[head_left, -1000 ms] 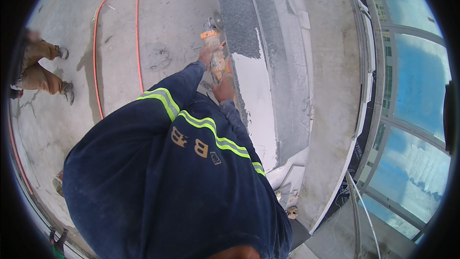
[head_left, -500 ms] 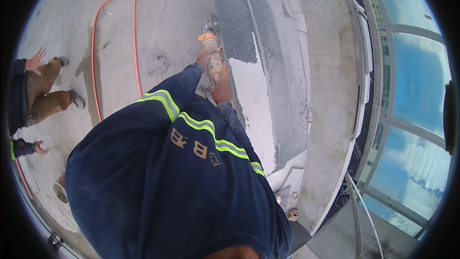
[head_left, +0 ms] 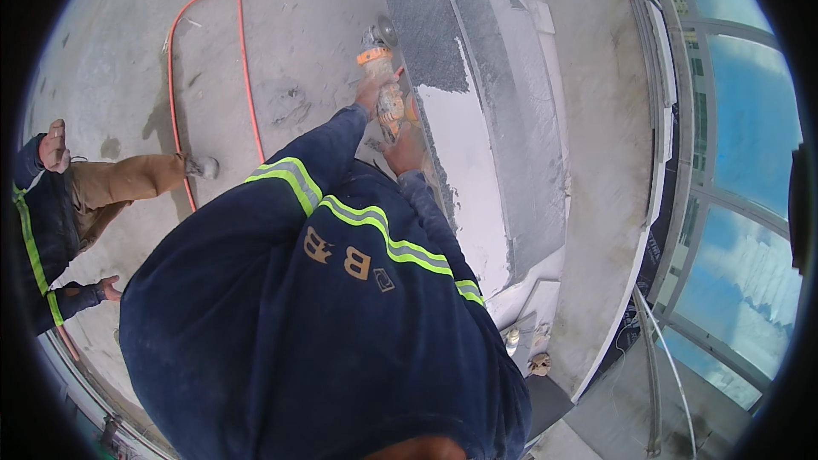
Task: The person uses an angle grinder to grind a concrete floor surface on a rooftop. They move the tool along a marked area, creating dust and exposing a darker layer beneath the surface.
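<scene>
My left hand (head_left: 372, 89) is wrapped round the body of an orange, dust-covered angle grinder (head_left: 388, 105). My right hand (head_left: 405, 151) grips the rear end of the same grinder, lower in the view. Its disc (head_left: 384, 31) is at the left edge of a long grey stone slab (head_left: 426, 21); whether it touches the slab I cannot tell. A white coat (head_left: 460, 162) covers part of the slab's surface, and a paler grey strip (head_left: 511, 94) lies along its right side.
A co-worker (head_left: 128, 179) in dark hi-vis top and tan trousers is at the left, hands out. Red hoses (head_left: 243, 51) lie over the concrete floor (head_left: 128, 77). A concrete ledge (head_left: 596, 162), glass panels (head_left: 750, 119) and long thin rods (head_left: 669, 358) are on the right.
The co-worker has come nearer at the left, a foot now stepped toward me. My hands stay on the grinder, its disc a little higher than half a second ago; the view has shifted slightly.
</scene>
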### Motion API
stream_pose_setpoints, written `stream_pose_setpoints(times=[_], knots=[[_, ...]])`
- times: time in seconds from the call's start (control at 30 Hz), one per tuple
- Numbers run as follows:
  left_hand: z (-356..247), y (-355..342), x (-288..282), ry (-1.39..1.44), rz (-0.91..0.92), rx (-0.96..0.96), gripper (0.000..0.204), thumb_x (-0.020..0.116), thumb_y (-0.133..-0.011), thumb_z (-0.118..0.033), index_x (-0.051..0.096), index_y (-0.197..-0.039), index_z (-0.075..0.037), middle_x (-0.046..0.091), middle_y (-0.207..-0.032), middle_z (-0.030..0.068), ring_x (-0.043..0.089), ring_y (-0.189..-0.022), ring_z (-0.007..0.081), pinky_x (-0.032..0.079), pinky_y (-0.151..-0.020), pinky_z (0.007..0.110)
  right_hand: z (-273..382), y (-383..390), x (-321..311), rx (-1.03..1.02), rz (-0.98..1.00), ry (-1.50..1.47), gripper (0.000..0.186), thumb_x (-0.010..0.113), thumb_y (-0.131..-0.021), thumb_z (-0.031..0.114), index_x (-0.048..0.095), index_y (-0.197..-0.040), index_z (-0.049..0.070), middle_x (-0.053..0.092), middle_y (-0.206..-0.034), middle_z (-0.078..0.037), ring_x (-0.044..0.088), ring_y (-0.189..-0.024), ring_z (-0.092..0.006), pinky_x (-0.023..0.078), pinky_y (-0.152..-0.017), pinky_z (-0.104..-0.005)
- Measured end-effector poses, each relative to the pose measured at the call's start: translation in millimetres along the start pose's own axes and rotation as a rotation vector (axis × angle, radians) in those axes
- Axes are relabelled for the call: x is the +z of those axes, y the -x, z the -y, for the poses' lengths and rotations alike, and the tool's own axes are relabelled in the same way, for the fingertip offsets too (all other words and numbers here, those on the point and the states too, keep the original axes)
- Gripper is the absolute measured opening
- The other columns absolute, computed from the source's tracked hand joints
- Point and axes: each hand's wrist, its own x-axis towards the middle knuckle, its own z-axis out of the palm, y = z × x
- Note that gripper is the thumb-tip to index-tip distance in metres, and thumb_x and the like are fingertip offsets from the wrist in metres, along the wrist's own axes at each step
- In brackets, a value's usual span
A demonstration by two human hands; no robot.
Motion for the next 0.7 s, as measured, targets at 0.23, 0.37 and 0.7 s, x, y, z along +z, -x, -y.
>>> stream_pose_setpoints(times=[0.23, 0.37, 0.7], knots=[[0.3, 1.9, 0.7, -0.007, -0.002, -0.013, 0.040, 0.071, -0.082, -0.023, 0.053, -0.111, -0.002, 0.064, -0.087, 0.0120, 0.068, -0.075, 0.0216, 0.060, -0.065, 0.039, 2.6, 4.4, -4.9, 0.064, 0.023, -0.066, 0.077, 0.074, -0.077, 0.035, 0.036, -0.133, -0.002, 0.067, -0.099, -0.027, 0.065, -0.093, -0.0441, 0.050, -0.079, -0.0510], [1.0, -3.6, 1.8, 0.004, -0.038, -0.023, 0.038, 0.071, -0.081, -0.023, 0.054, -0.108, -0.002, 0.064, -0.085, 0.0116, 0.068, -0.073, 0.0221, 0.060, -0.065, 0.039, 4.2, 1.7, -9.8, 0.013, -0.004, -0.064, 0.077, 0.075, -0.076, 0.035, 0.037, -0.133, -0.002, 0.066, -0.099, -0.028, 0.065, -0.093, -0.0446, 0.050, -0.080, -0.0511], [-2.1, -22.3, -3.4, 0.060, 0.042, -0.018, 0.032, 0.069, -0.083, -0.015, 0.053, -0.107, -0.001, 0.064, -0.089, 0.0121, 0.069, -0.078, 0.0239, 0.060, -0.066, 0.036, 9.5, -10.4, -12.6, 0.078, -0.015, -0.135, 0.063, 0.080, -0.070, 0.029, 0.047, -0.116, 0.000, 0.062, -0.106, -0.028, 0.060, -0.102, -0.0440, 0.048, -0.085, -0.0498]])
